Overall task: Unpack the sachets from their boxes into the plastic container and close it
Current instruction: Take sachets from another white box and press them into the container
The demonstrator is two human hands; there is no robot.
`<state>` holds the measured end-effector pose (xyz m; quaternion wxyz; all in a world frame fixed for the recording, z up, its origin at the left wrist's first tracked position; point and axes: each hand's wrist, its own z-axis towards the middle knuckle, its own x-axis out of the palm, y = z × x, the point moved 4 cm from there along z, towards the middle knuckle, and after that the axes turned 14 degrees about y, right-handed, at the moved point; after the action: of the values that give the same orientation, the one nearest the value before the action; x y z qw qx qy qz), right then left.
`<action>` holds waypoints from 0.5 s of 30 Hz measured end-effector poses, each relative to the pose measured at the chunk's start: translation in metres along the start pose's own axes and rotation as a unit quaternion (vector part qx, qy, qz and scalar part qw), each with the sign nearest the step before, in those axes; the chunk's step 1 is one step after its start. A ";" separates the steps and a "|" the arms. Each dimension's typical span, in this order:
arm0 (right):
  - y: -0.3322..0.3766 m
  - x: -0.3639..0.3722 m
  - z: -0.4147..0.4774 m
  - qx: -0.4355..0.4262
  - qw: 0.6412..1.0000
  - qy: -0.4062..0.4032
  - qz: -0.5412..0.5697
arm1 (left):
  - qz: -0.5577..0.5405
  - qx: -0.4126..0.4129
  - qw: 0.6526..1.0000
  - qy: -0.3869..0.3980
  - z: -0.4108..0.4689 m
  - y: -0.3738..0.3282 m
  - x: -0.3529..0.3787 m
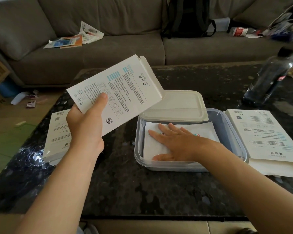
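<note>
My left hand (85,125) grips a flat white box (123,92) by its lower corner and holds it tilted above the table, its end flap open at the top right. A clear plastic container (227,125) stands on the dark table with white sachets (156,147) lying flat inside. My right hand (174,142) presses on the sachets with straight, spread fingers. The cream lid (179,105) leans on the container's far rim. Another white box (57,137) lies to the left of my left hand. A further box (264,134) lies to the right of the container.
A dark plastic bottle (269,78) stands at the table's far right. Behind the table runs a grey sofa (108,46) with loose papers (74,38), a black backpack (189,16) and clutter. Scraps lie on the floor at the left.
</note>
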<state>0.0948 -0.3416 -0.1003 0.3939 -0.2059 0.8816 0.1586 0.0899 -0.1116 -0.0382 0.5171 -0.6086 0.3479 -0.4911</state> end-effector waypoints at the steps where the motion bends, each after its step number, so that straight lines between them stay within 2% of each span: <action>1: -0.001 0.000 0.000 0.002 1.000 -0.002 0.002 | 0.001 -0.001 1.000 0.000 0.000 0.000 0.000; 5: 0.004 -0.011 -0.013 -0.005 0.996 -0.053 0.071 | 0.000 -0.005 1.000 0.006 0.000 -0.002 0.000; 9: -0.005 -0.037 -0.035 0.042 0.960 -0.170 0.219 | 0.002 -0.009 1.000 0.015 -0.001 -0.004 -0.001; 11: -0.015 -0.056 -0.052 0.071 0.912 -0.300 0.270 | 0.001 -0.012 1.000 0.023 -0.001 -0.004 0.001; 13: -0.022 -0.071 -0.073 0.073 0.835 -0.422 0.347 | 0.004 -0.019 0.999 0.034 -0.001 -0.003 0.004; 15: -0.024 -0.079 -0.086 0.033 0.775 -0.463 0.429 | 0.019 -0.026 0.998 0.057 -0.003 -0.002 0.009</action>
<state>0.1005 -0.3814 0.0121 0.6518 0.3054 0.5945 0.3584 0.0895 -0.1203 -0.0345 0.4897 -0.5863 0.4011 -0.5056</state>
